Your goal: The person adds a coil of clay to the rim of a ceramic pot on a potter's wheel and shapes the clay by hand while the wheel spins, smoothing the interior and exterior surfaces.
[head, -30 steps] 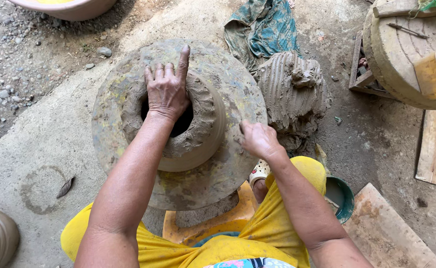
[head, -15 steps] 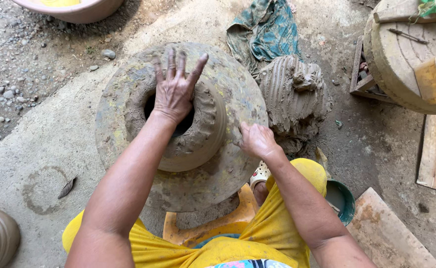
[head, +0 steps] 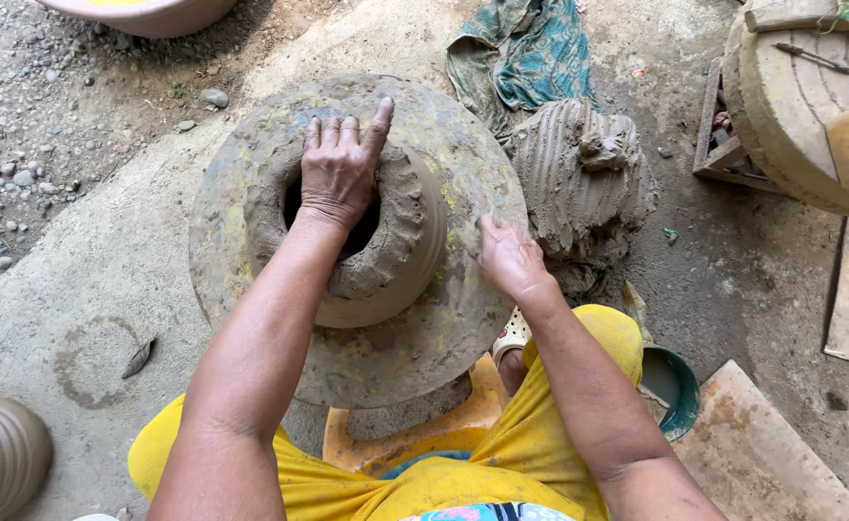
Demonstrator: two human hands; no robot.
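A rough grey clay pot (head: 400, 246) stands on a round, clay-smeared wheel (head: 250, 183) in the middle of the view. My left hand (head: 339, 172) lies flat over the pot's mouth, fingers spread and pointing away from me. On the wheel's right side, beside the pot's wall, my right hand (head: 509, 259) rests with its fingers on the wheel's surface. Neither hand grips anything. The pot's opening is mostly hidden under my left hand.
A ridged lump of wet clay (head: 579, 183) sits right of the wheel, with a teal cloth (head: 530, 53) behind it. A second wheel (head: 801, 106) is at the far right, a green bowl (head: 675, 386) by my knee, a brown pot (head: 0, 458) at bottom left.
My left hand has drawn its fingers closer together and shifted slightly across the pot's mouth. My right hand has stayed on the wheel's right side.
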